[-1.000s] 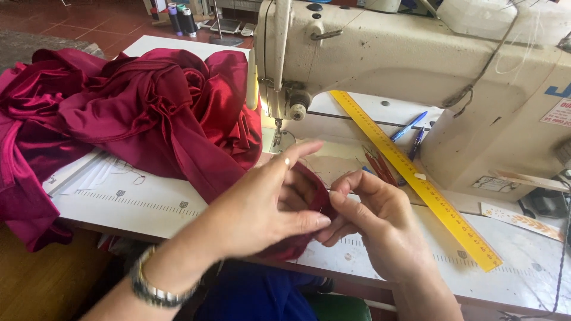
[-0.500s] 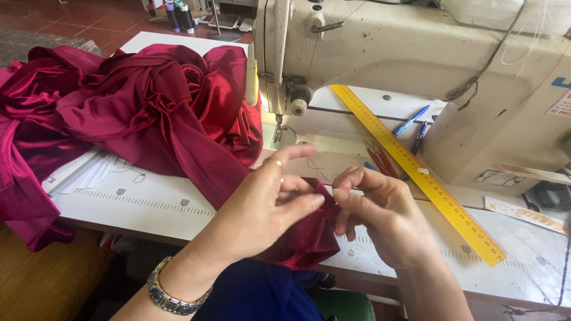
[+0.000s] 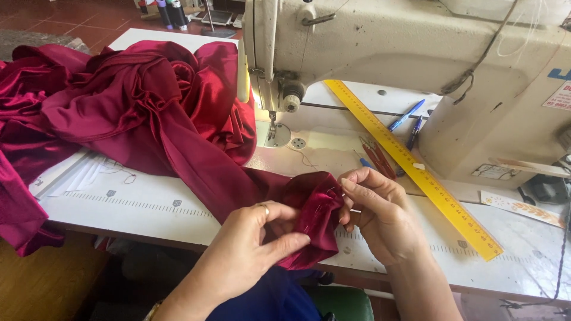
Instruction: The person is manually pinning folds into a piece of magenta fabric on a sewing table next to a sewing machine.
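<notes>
Both hands meet at the front edge of the table [image 3: 148, 205], over one fold of the red cloth [image 3: 315, 208]. My left hand [image 3: 250, 249] is closed on this fold, the thumb pressing it from below and the fingers curled on top. My right hand [image 3: 380, 214] pinches the same fold at its upper edge with thumb and forefinger; a thin pin seems to sit there, but it is too small to be sure. From the fold the cloth runs left and up into a big shiny heap [image 3: 119, 101], which covers the left part of the table and hangs over its edge.

Behind the hands stands a cream sewing machine [image 3: 404, 47], with its needle just right of the heap. A yellow ruler [image 3: 410, 163] lies diagonal on the white, marked top, with two blue pens [image 3: 407, 116] and red pencils [image 3: 377, 159] beside it. Red floor tiles [image 3: 71, 15] show at the far left, and thread cones [image 3: 169, 12] stand past the table.
</notes>
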